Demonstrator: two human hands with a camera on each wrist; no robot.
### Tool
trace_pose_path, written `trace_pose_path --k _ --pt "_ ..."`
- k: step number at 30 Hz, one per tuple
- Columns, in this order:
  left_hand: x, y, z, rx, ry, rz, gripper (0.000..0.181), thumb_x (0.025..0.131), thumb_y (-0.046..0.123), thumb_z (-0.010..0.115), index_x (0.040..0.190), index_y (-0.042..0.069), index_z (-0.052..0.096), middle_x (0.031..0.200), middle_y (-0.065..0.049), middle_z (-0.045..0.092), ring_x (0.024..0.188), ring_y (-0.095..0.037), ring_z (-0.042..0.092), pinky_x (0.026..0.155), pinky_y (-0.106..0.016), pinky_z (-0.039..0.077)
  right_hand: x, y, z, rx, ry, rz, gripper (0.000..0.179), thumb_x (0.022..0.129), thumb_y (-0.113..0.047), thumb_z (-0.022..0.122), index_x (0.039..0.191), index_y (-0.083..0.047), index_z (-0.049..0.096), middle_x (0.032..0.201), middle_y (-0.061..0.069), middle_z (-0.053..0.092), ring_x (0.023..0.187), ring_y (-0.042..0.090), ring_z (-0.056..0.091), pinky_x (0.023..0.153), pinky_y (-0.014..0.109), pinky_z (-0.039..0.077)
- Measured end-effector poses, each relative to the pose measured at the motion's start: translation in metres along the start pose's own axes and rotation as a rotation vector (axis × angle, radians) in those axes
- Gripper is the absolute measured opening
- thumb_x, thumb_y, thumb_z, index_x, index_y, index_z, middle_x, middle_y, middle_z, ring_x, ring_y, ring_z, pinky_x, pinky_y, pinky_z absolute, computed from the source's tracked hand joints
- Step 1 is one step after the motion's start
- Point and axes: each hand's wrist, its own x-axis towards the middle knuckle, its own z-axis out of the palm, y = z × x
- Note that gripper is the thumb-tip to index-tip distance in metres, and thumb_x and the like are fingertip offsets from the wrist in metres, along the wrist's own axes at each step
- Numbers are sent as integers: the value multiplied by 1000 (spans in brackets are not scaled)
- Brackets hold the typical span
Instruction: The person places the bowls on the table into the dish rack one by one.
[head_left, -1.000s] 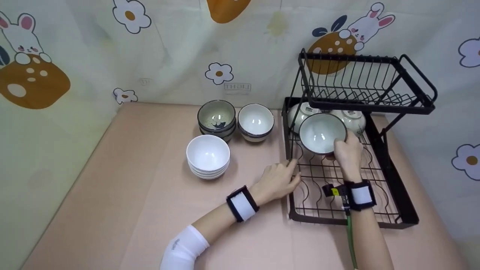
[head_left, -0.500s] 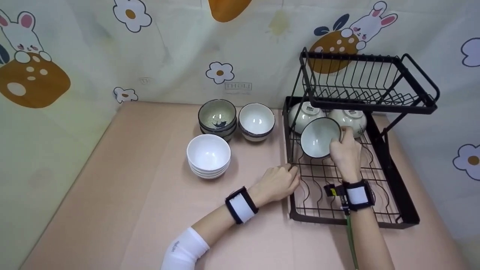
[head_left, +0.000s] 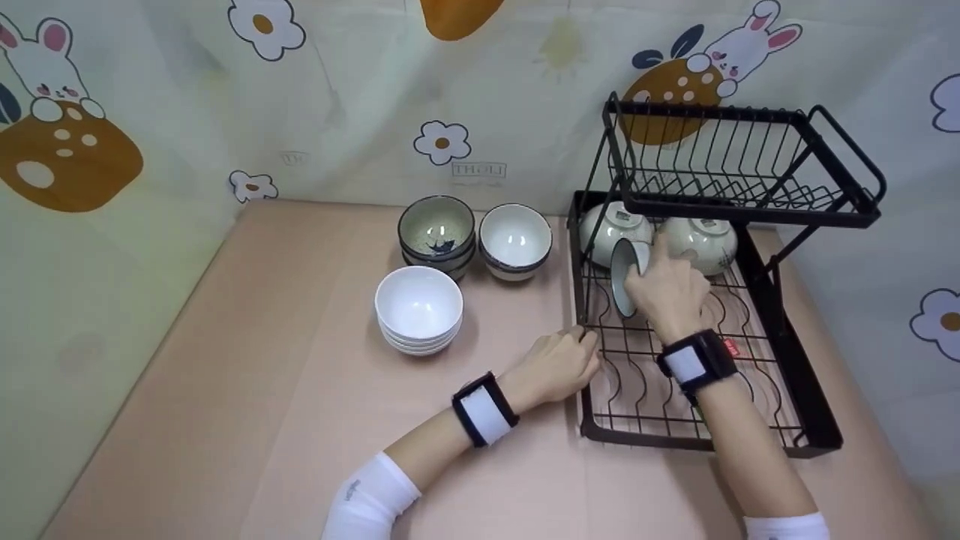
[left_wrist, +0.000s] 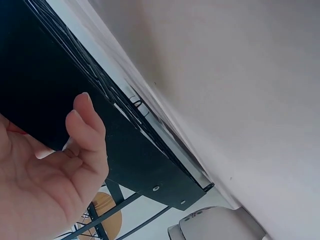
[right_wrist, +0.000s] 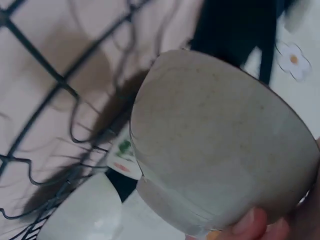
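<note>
My right hand [head_left: 671,292] grips a small bowl [head_left: 622,281] with a dark rim, tipped nearly on its side over the lower tier of a black wire dish rack [head_left: 802,382]. In the right wrist view the speckled pale outside of the bowl [right_wrist: 225,140] fills the middle, with fingertips [right_wrist: 250,225] against it. Behind it, two bowls [head_left: 619,225] [head_left: 705,244] sit upside down at the back of that tier. My left hand [head_left: 555,364] holds the rack's left side; in the left wrist view, its fingers [left_wrist: 87,130] curl at the black side panel [left_wrist: 135,160].
Left of the rack stand stacked bowls: grey-green ones [head_left: 435,225], white ones with dark rims [head_left: 516,236] and plain white ones [head_left: 418,307]. The rack's upper tier [head_left: 742,165] overhangs the back of the lower one. A patterned cloth [head_left: 337,105] hangs behind the table [head_left: 285,360].
My right hand has turned the bowl from facing up to nearly on edge, opening to the left, and the wrist has swung round. My left fingers have closed at the rack's side.
</note>
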Motion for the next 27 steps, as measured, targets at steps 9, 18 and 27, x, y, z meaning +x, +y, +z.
trace_pose_path --k 9,18,27 --pt "0 -1 1 7 9 2 25 107 21 44 107 5 63 96 -9 66 82 -22 69 67 -32 61 0 -7 20 -37 38 -47 62 99 -44 47 145 -2 40 112 45 57 70 48 63 57 55 52" --pt "0 0 0 20 -9 2 26 108 22 42 107 5 61 94 -8 66 79 -22 68 65 -32 60 -4 -12 30 1 29 -82 63 103 -50 42 143 -2 41 117 46 52 72 48 64 58 54 55" --pt "0 1 1 1 -8 -3 23 107 22 45 108 6 61 96 -8 65 78 -22 68 64 -33 60 -9 -10 25 78 -42 -63 71 105 -50 41 153 2 35 121 51 49 86 56 65 67 60 58"
